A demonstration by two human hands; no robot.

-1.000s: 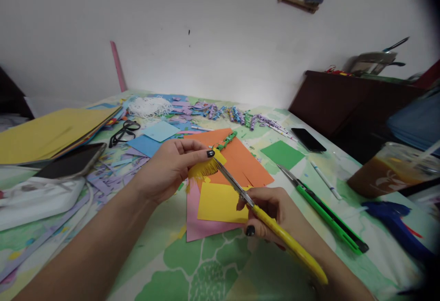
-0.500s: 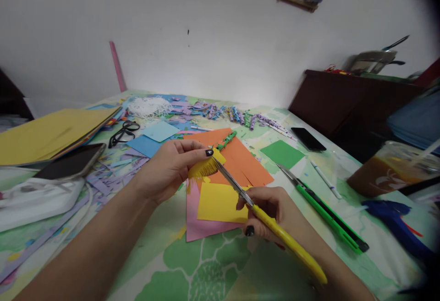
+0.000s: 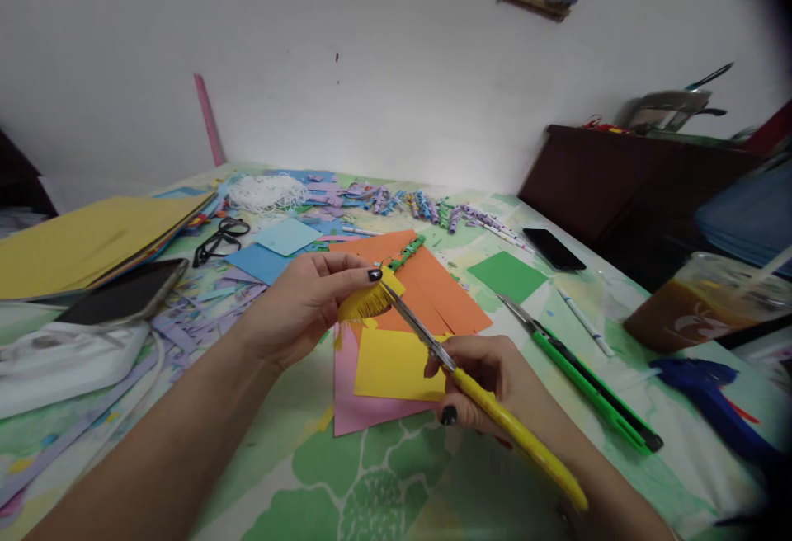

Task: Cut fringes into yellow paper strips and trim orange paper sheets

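Between thumb and fingers, my left hand [image 3: 315, 298] pinches a yellow paper strip [image 3: 366, 302] whose lower edge is cut into a fine fringe. My right hand [image 3: 483, 384] is closed round a pair of yellow-handled scissors [image 3: 488, 409]. The blade tips meet the strip just right of my left thumb. Beneath lie a yellow paper rectangle [image 3: 396, 364], a pink sheet [image 3: 355, 417] and orange paper [image 3: 426, 285]. A green curled paper piece [image 3: 407, 252] rests on the orange paper.
On the right lie a green utility knife [image 3: 594, 384] with its blade out, a blue glue gun [image 3: 711, 397], a drink cup [image 3: 693, 302] and a phone [image 3: 553, 249]. Paper scraps [image 3: 186, 335], glasses [image 3: 221, 240] and another phone [image 3: 124, 289] lie left.
Almost nothing differs. The whole view has shifted very slightly; both hands keep their hold, with the scissor tips still at the fringed strip.
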